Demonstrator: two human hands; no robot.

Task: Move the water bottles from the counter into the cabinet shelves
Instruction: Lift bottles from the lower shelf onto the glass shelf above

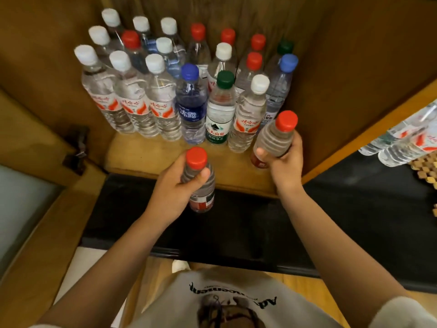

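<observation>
Near the frame's centre, the left hand (pixel 176 183) is wrapping its grip around a red-capped bottle (pixel 199 183), holding it upright above the shelf's front edge. Right of centre, the right hand (pixel 285 159) is closing its grip around a second red-capped bottle (pixel 275 136), tilted over the cabinet shelf (pixel 146 150). Farther up, a crowd of bottles (pixel 179 79) is standing on that shelf. At the right edge, more bottles (pixel 402 138) are lying on the table (pixel 369 185).

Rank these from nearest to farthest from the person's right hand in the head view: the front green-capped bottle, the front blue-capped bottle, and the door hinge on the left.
From the right hand:
1. Green-capped bottle, front row, just to its left.
2. Blue-capped bottle, one place farther left.
3. Door hinge, on the cabinet's left wall.
</observation>
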